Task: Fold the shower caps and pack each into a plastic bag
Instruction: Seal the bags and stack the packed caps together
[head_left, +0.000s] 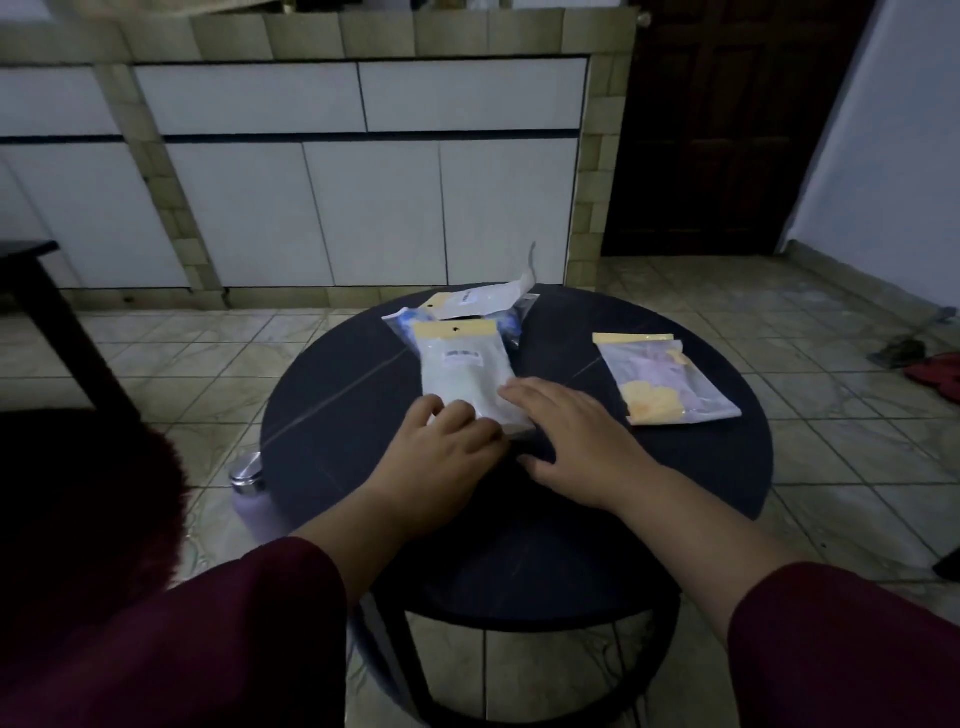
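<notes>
**A:** What couldn't you make out from where I sat?

**B:** The near end of the white bag was under my left hand and right hand; whether the left fingers pinched it or only pressed, I couldn't tell. Its label print was too small to read.

**A:** The bags behind?

**B:** The blue bag was mostly covered by the white one. The top bag had an unreadable label.

**A:** Edges?

**B:** The bottle was partly hidden by the table rim. The red cloth ran off the right edge. My sleeves were cut by the bottom.
</notes>
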